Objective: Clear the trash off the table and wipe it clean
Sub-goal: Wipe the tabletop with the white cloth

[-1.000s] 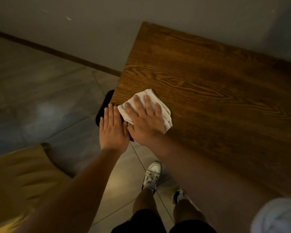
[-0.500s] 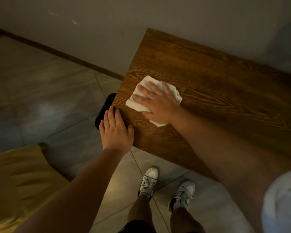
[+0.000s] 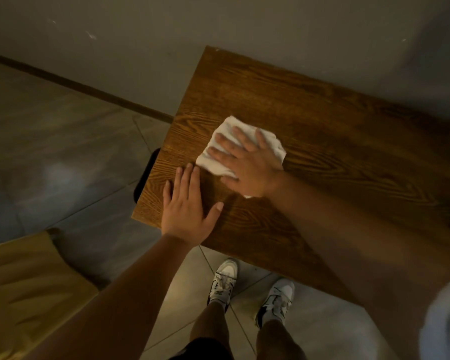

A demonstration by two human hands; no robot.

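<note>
Where the grey tiled floor (image 3: 63,157) meets the pale wall (image 3: 218,27), a dark brown wood-grain rectangular worktop (image 3: 322,120) stands with its far edge against the wall; a tan cushioned seat (image 3: 18,289) sits at lower left; a black object (image 3: 147,175), too hidden to identify, shows just past the worktop's left edge; two white laced sneakers (image 3: 224,280) stand on the tiles below; a crumpled white cloth (image 3: 268,141) lies near the worktop's left end, pressed flat beneath the right hand (image 3: 247,165), fingers spread straight; the left hand (image 3: 187,206) rests flat on the wood just beside it, fingers extended, holding nothing.
</note>
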